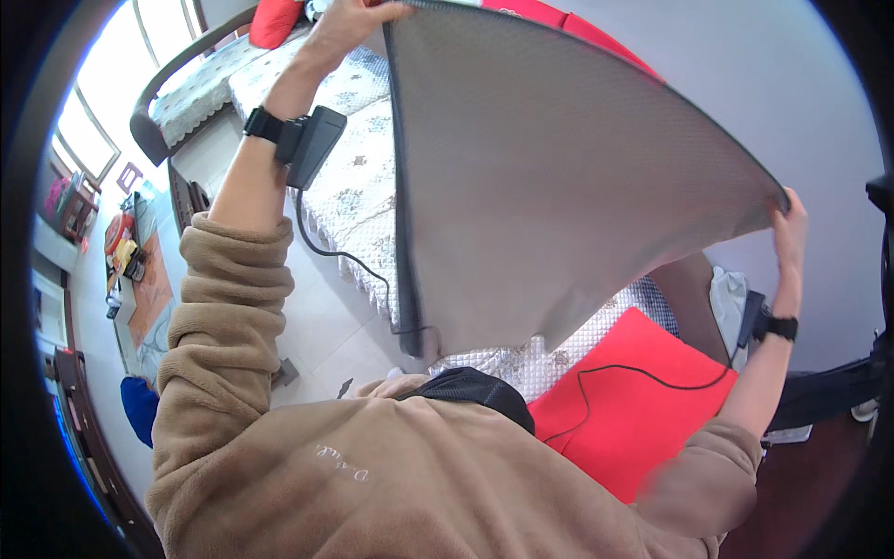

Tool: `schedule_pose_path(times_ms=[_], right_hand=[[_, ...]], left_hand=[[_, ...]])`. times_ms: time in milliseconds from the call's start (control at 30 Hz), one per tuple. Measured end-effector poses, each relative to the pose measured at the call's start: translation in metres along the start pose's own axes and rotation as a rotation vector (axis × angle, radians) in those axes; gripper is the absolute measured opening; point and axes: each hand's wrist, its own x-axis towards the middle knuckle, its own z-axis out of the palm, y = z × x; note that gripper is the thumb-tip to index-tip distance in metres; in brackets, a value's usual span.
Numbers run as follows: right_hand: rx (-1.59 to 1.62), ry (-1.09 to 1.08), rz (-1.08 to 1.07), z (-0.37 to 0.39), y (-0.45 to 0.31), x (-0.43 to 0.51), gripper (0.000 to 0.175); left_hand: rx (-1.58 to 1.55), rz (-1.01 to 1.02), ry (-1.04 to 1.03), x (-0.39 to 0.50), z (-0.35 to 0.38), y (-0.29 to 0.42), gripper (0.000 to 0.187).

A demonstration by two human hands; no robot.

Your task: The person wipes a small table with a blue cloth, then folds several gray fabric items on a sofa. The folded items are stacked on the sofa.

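Observation:
A large grey cloth (545,161) with a dark edging is stretched out in front of me between both hands. My left hand (349,28), partly cut off by the top of the view, pinches its upper left corner. On the far right, my right hand (789,227) grips the right corner. The cloth's lower edge hangs loosely over a sofa with a white quilted, patterned cover (360,182). Each wrist wears a black strap with a boxy device (318,147), and a thin cable runs from each one.
A red cushion (628,398) lies on the sofa beside me; another red cushion (276,24) is at the far end. White fabric (730,300) hangs near the brown armrest (688,293). At left stands a low table (150,307) bearing several items. A blue object (138,409) is below it.

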Motion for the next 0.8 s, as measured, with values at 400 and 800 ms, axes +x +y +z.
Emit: schedule_pose_path(times_ms=[400,800], right_hand=[[0.52,-0.372,0.597,-0.099,-0.07,-0.265,0.017],[0.486,-1.04,1.085,0.07,-0.082,-0.488,0.022]], left_hand=[[-0.578,-0.323,-0.675,-0.155,-0.003,0.009,0.014],[-0.103,-0.956,-1.188,-0.347,0.05,-0.141,0.012]])
